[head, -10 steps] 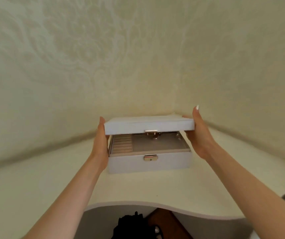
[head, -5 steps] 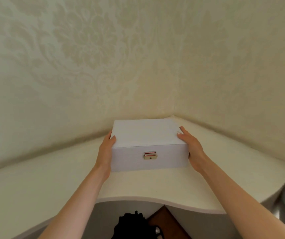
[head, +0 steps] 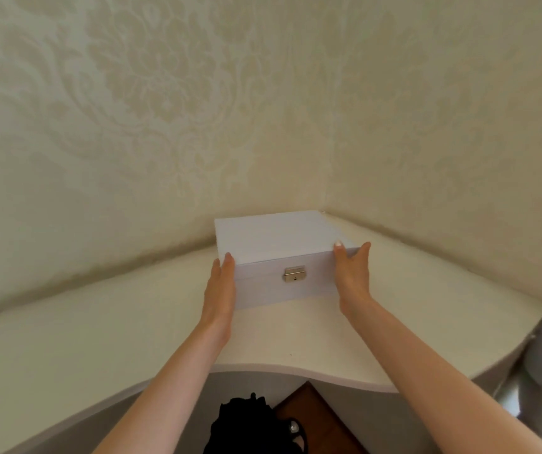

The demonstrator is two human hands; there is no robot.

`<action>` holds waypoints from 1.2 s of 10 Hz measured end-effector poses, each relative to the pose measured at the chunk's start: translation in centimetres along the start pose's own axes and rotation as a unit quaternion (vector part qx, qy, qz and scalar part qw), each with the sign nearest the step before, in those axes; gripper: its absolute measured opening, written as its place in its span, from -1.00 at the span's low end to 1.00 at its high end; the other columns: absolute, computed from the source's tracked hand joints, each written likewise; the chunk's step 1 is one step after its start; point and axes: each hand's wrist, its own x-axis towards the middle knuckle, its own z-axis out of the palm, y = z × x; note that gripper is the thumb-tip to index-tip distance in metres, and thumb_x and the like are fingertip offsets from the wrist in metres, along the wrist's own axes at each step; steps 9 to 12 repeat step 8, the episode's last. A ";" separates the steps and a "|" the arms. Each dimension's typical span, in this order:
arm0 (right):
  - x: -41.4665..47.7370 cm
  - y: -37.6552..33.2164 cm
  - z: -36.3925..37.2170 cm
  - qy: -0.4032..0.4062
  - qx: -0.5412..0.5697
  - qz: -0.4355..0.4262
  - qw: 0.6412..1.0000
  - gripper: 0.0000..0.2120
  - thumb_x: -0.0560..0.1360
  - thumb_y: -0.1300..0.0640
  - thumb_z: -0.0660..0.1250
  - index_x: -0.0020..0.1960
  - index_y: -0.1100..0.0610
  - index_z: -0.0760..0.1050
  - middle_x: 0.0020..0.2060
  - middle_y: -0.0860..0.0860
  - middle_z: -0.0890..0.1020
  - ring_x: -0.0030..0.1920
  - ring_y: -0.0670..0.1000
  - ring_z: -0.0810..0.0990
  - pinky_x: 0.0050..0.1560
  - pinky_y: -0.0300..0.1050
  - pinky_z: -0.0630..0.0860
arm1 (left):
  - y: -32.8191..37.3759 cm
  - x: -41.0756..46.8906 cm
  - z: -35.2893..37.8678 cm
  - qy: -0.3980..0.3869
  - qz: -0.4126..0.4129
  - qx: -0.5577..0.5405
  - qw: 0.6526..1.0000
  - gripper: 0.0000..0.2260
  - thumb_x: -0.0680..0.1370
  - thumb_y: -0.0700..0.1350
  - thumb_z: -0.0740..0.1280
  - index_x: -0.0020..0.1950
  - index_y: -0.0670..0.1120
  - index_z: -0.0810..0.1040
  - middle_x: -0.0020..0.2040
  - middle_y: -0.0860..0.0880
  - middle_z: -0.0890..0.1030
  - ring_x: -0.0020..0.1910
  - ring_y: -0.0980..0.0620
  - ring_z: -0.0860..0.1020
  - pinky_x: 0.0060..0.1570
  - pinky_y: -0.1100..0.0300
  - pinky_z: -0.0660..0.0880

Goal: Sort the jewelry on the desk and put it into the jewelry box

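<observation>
One jewelry box (head: 279,237) between left hand (head: 220,290), right hand (head: 351,273), touching both.

Cream damask-patterned wallpaper (head: 164,93), black object (head: 243,424) low down, brown wooden surface (head: 322,421) beside it

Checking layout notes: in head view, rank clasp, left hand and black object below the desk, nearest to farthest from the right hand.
From the right hand:
1. clasp, on the box front.
2. left hand, across the box.
3. black object, under the desk.
</observation>
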 end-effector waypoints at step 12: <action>12.2 -1.6 -1.1 -0.070 -0.096 0.022 0.993 -0.43 0.56 -0.08 0.24 0.46 0.18 0.24 0.42 0.06 0.34 0.36 0.09 0.37 0.29 -0.04 0.33 | 4.3 6.7 9.1 -0.184 0.023 0.058 0.981 -0.52 0.60 0.01 0.22 0.48 -0.10 0.22 0.46 -0.01 0.30 0.36 0.08 0.31 0.35 0.12 0.28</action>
